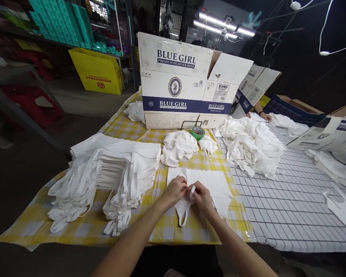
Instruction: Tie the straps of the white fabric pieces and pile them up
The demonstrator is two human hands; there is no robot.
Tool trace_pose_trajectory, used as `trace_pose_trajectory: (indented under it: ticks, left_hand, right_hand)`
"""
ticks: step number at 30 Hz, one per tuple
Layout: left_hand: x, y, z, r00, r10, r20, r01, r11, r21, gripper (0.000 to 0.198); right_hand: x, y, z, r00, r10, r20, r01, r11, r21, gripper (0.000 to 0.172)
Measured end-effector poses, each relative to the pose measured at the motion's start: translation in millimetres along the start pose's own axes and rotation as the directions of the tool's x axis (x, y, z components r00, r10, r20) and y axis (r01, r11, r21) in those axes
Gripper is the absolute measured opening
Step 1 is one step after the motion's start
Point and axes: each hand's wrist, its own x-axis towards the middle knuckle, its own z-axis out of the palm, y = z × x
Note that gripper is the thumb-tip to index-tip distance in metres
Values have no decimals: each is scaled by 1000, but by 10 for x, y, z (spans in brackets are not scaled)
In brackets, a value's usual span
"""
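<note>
A white camisole (200,179) lies flat in front of me on a yellow-and-white checked cloth (86,231), one strap looping toward me. Over its middle, my left hand (177,189) is closed in a pinch on what looks like part of the camisole or a thread; its fingertips hide the exact spot. Close beside it, my right hand (201,195) is closed on a white strap (192,190) that stands up between thumb and fingers. Left of both hands rises a neat stack of white camisoles (115,154), straps hanging toward me.
Crumpled white garments (180,148) and a green tape roll (198,132) lie behind the camisole, before a tall white carton (175,84). A larger garment heap (250,144) rests on the grid-patterned cloth (265,211). Another person's hand (265,116) shows at the far right.
</note>
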Motion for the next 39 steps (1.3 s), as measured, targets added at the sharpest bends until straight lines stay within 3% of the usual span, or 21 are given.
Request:
trace_pose_trajectory:
  ticks: [3, 6, 9, 11, 15, 20, 22, 25, 28, 30, 33, 36, 39]
  left_hand:
    - [2, 35, -17, 1000, -6, 14, 6, 1000, 10, 11]
    - [2, 78, -85, 998, 17, 63, -18, 1000, 21, 9]
    - [-2, 107, -205, 985, 52, 164, -53, 999, -1, 18]
    - [-10, 108, -290, 969, 69, 236, -63, 998, -32, 30]
    - [-65, 55, -387, 959, -15, 285, -2, 998, 58, 37]
    - [-205, -94, -352, 970, -107, 220, 26, 939, 343, 40]
    - [-234, -145, -328, 975, -116, 190, 29, 913, 408, 42]
    - [-216, -164, -310, 975, -136, 175, 44, 891, 451, 41]
    - [-159, -121, -298, 976, -159, 147, 73, 882, 465, 40]
    - [-126, -84, -277, 977, -174, 127, 94, 874, 476, 42]
    - [-102, -50, -219, 977, -176, 121, 94, 860, 501, 44]
    - [-82, -23, -137, 984, -130, 123, 49, 855, 516, 44]
    - [18, 67, -24, 988, -52, 149, -30, 867, 498, 46]
  right_hand:
    - [-104, -68, -53, 984, 167, 61, -178, 933, 314, 21]
    - [-254, -146, -102, 940, 300, 162, -337, 749, 570, 33]
    - [-445, -259, -140, 899, 348, 267, -424, 537, 729, 46]
    - [-603, -341, -143, 891, 342, 298, -437, 471, 766, 48]
    - [-1018, -409, -49, 901, 336, 276, -429, 586, 687, 53]
    - [-1582, -231, 133, 901, 231, 367, -409, 737, 538, 64]
    - [-1725, -151, 154, 907, 172, 385, -344, 830, 438, 68]
    - [-1797, -135, 77, 887, 46, 460, -210, 927, 312, 58]
    - [-1706, -238, -139, 852, -41, 522, -103, 964, 244, 39]
    - [-1556, -299, -347, 896, -19, 444, -64, 983, 171, 31]
    - [-1230, -281, -705, 983, 106, 149, -107, 994, -3, 24]
    - [-951, -162, -1026, 984, 147, -103, -167, 962, -217, 23]
    - [-944, -38, -1193, 978, 165, -131, -204, 896, -394, 20]
